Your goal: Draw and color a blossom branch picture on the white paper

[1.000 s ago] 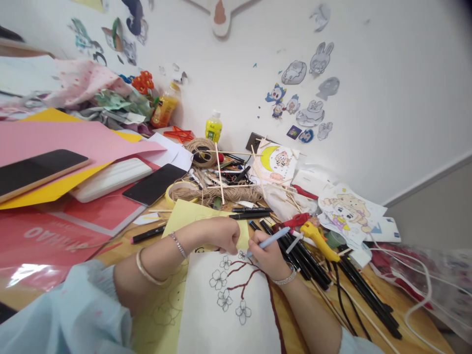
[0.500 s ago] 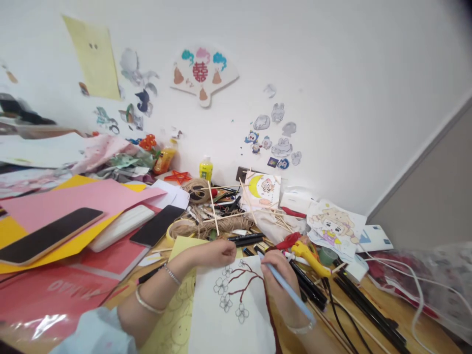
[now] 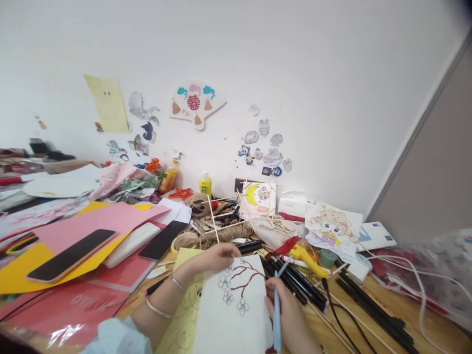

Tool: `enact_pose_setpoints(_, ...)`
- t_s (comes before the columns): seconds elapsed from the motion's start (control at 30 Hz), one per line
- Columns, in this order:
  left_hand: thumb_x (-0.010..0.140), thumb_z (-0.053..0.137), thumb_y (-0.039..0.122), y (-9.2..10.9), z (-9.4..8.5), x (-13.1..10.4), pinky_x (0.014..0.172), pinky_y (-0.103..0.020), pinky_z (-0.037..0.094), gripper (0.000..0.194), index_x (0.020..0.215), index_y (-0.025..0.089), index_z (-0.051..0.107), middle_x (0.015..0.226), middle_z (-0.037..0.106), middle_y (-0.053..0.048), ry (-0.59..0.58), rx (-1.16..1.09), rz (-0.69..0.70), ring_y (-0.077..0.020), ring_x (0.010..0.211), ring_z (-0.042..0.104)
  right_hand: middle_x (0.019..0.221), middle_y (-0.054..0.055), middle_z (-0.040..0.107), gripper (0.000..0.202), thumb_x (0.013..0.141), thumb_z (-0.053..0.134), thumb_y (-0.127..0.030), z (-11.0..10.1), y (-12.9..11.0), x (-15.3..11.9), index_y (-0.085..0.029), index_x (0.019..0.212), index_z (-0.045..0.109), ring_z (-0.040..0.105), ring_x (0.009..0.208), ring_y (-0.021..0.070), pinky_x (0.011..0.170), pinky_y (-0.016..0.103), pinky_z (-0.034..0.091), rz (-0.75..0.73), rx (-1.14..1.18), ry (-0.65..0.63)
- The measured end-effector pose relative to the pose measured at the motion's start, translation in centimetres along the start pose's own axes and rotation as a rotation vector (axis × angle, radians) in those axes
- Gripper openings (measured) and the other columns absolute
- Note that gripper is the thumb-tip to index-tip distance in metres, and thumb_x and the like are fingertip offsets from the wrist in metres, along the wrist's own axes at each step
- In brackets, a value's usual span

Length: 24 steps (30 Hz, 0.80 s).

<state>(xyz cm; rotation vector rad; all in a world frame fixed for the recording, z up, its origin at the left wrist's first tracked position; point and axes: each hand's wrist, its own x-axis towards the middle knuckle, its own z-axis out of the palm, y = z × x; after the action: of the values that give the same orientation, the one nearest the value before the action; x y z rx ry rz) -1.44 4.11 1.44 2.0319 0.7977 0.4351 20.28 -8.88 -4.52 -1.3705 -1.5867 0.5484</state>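
A white sheet of paper lies in front of me, drawn with dark red branches and black-outlined blossoms. At its top left edge, my left hand is closed with the fingertips on the paper. My right hand is at the right edge of the sheet, closed around a slim light blue tool with a greyish narrow tip pointing up and away. I cannot make out what kind of tool it is. Beneath the white sheet, to the left, is a yellow sheet with line drawings.
Black pens and a yellow glue gun lie right of my right hand. Twine, thin wooden sticks and a moon picture are behind. Phones and coloured papers cover the left side.
The view has tilted up. My right hand has shifted lower along the paper's right edge, and the blue tool has swung nearly upright. The fingers of my left hand have uncurled somewhat onto the paper's edge.
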Motion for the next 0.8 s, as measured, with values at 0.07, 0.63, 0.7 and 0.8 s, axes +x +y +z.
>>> enact_pose_setpoints(0.07,0.077,0.052,0.020,0.2,0.0,-0.1,0.062,-0.020,0.043,0.022,0.097,0.015,0.059,0.082,0.062,-0.002,-0.004,-0.047,-0.012,-0.0132,0.073,0.055,0.083,0.005,0.068,0.014,0.076,0.050,-0.018,0.2,0.1,0.2,-0.022,0.087,0.057,0.065,0.077,0.0235,0.071,0.033,0.050,0.014,0.074,-0.007)
enact_pose_setpoints(0.63,0.076,0.056,0.034,-1.6,-1.2,-0.6,0.056,-0.019,0.037,0.021,0.075,0.014,0.062,0.066,0.055,0.003,-0.169,0.129,-0.059,-0.0106,0.062,0.048,0.074,0.002,0.062,0.018,0.071,0.052,-0.017,0.0,0.0,0.2,-0.019,0.088,0.053,0.061,0.069,0.0188,0.066,0.028,0.047,0.103,0.163,-0.131)
enact_pose_setpoints(0.7,0.077,0.055,0.039,-1.9,-1.5,-0.5,0.057,-0.019,0.038,0.026,0.078,0.014,0.062,0.068,0.055,0.002,-0.146,0.110,-0.061,-0.0110,0.063,0.048,0.072,0.001,0.060,0.021,0.068,0.054,-0.017,0.2,0.5,0.2,-0.020,0.089,0.053,0.060,0.067,0.0183,0.064,0.027,0.047,0.120,0.150,-0.140)
enact_pose_setpoints(0.8,0.077,0.056,0.046,-2.1,-2.0,-0.7,0.057,-0.020,0.039,0.034,0.083,0.013,0.063,0.070,0.057,0.001,-0.095,0.086,-0.081,-0.0115,0.064,0.049,0.072,0.000,0.061,0.022,0.067,0.056,-0.018,0.4,0.9,0.2,-0.021,0.088,0.054,0.061,0.065,0.0178,0.062,0.026,0.047,0.148,0.169,-0.152)
